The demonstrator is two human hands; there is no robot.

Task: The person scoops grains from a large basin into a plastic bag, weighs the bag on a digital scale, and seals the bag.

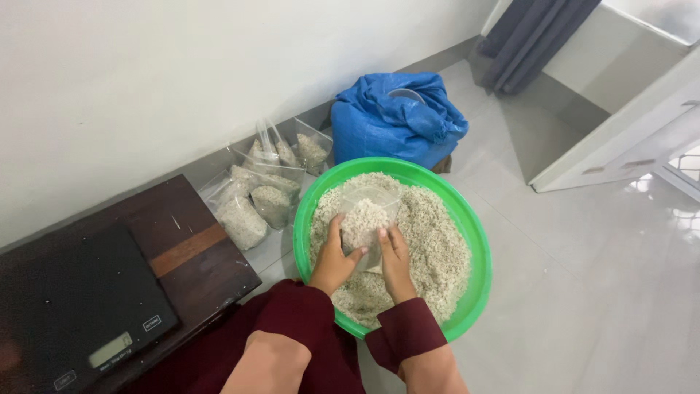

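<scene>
While cupped around a clear plastic bag [368, 219] at the middle of the green basin [474, 233], left hand [334, 259] and right hand [396, 257] both closed on it, mid-fill with pale grain [437, 248]. Next, probably: lifting upright, mouth held steady.

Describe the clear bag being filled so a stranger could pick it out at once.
Find the big green basin of pale grain on the floor. At its centre, the left hand and right hand hold a clear plastic bag, open-topped and partly filled. Unlike the filled bags by the wall, it sits inside the basin.
</scene>
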